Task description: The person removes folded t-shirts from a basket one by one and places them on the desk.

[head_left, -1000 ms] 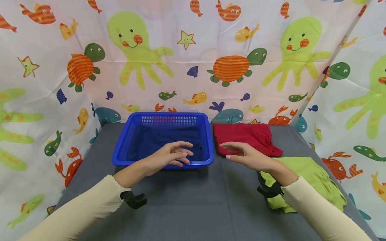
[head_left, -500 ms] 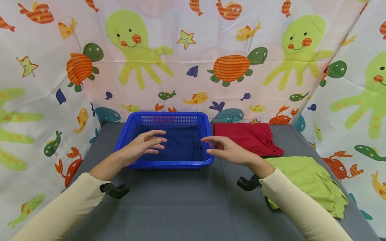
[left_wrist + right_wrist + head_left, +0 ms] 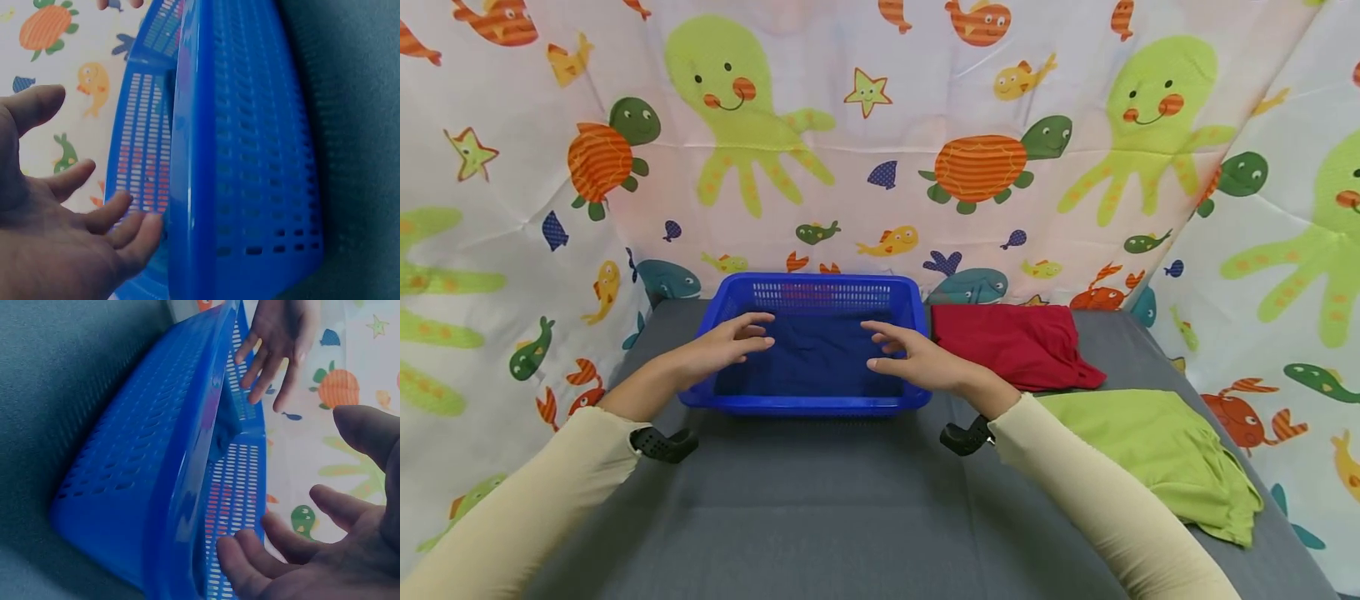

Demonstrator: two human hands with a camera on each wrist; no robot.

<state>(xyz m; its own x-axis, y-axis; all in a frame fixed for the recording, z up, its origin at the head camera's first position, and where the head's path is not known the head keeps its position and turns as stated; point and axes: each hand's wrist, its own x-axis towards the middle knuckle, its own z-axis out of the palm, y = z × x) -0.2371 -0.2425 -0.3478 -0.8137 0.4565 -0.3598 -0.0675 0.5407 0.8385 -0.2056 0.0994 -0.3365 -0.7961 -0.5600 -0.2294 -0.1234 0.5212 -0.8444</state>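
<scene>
A blue plastic basket point(image 3: 805, 406) with slotted walls stands at the back of the table, and dark blue folded cloth point(image 3: 820, 358) lies in it. Over the basket's left side hovers my left hand point(image 3: 722, 348), fingers spread loosely and holding nothing. My right hand point(image 3: 921, 358) is over the basket's right side, palm turned inward, also holding nothing. In the left wrist view the left hand point(image 3: 69, 225) has its fingertips close to the basket's rim point(image 3: 190, 187). The right wrist view shows the right hand point(image 3: 331, 544) with relaxed fingers beside the rim point(image 3: 181, 487).
A folded red cloth point(image 3: 1011, 346) lies just right of the basket. Nearer on the right, a yellow-green cloth point(image 3: 1157, 450) lies partly behind the right sleeve. The grey tabletop point(image 3: 820, 508) meets a patterned curtain point(image 3: 887, 83) at the back and sides.
Both hands have moved left and slightly up in the head view, the right one from near the red cloth to over the basket's right side. The cloths and basket stay put.
</scene>
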